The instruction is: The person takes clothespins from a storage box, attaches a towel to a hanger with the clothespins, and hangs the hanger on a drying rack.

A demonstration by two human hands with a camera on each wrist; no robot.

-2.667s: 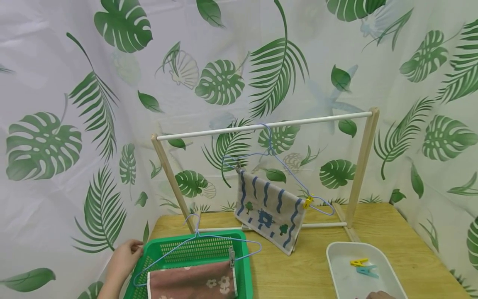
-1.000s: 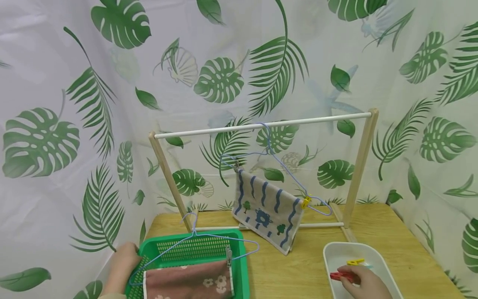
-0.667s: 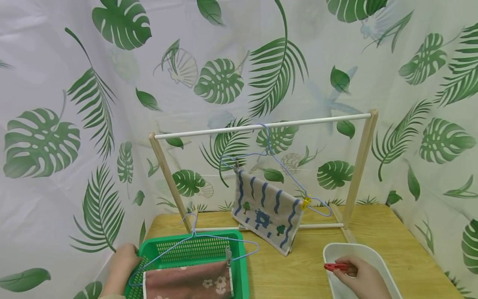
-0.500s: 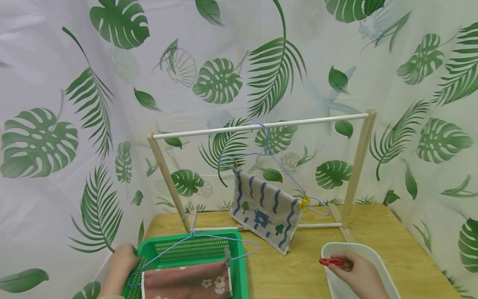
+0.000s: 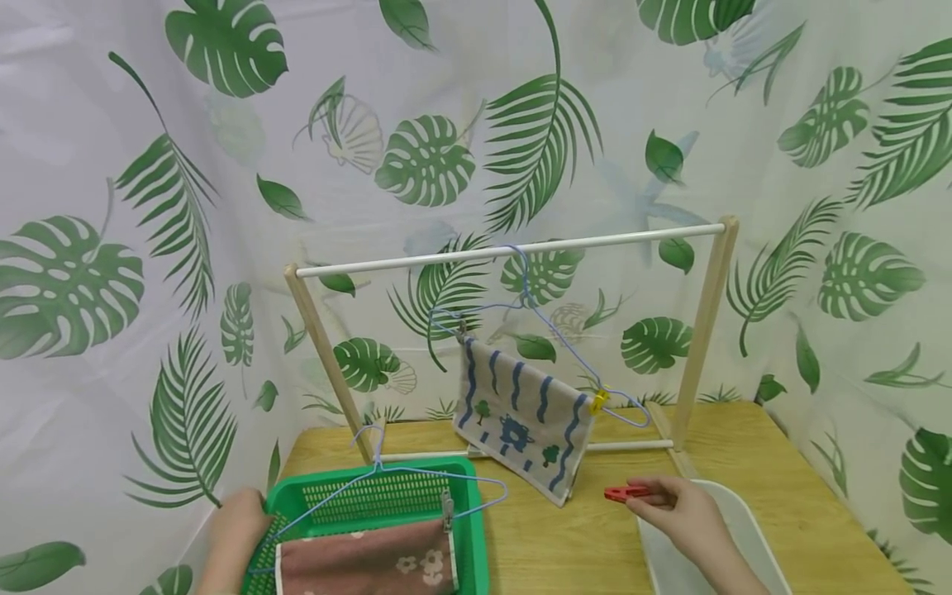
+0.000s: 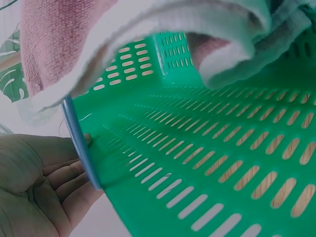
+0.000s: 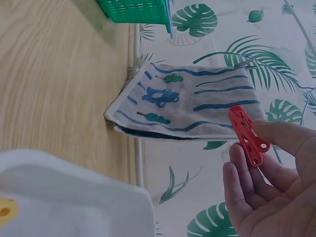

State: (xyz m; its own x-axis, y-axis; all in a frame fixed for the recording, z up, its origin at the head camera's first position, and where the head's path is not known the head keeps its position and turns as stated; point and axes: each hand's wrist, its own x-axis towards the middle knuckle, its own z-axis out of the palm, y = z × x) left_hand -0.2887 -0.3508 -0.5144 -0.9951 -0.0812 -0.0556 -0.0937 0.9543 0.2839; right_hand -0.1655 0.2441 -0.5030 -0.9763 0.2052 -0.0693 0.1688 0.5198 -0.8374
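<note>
My right hand (image 5: 687, 516) pinches a red clothespin (image 5: 626, 493) between thumb and fingers, above the near-left edge of the white tray (image 5: 751, 516). In the right wrist view, the clothespin (image 7: 247, 136) points away from the palm. My left hand (image 5: 236, 529) holds the left rim of the green basket (image 5: 476, 529); in the left wrist view, the thumb reaches over the rim with the fingers outside. On the basket lies a blue hanger (image 5: 327, 500) bearing a pink-brown towel (image 5: 364, 558), fixed at its right corner by a grey clothespin (image 5: 448, 510). No clip shows at its left corner.
Behind stands a wooden rack (image 5: 695, 330) with a white rail (image 5: 416, 259). Another blue hanger (image 5: 554, 326) hangs there, holding a striped towel (image 5: 521, 413) by a grey clothespin (image 5: 463, 329) and a yellow clothespin (image 5: 599, 401). Another yellow clothespin (image 7: 7, 211) lies in the tray.
My right hand has picked the red clothespin up out of the white tray and carried it up and to the left. My left hand has closed on the basket's rim. The view has shifted slightly.
</note>
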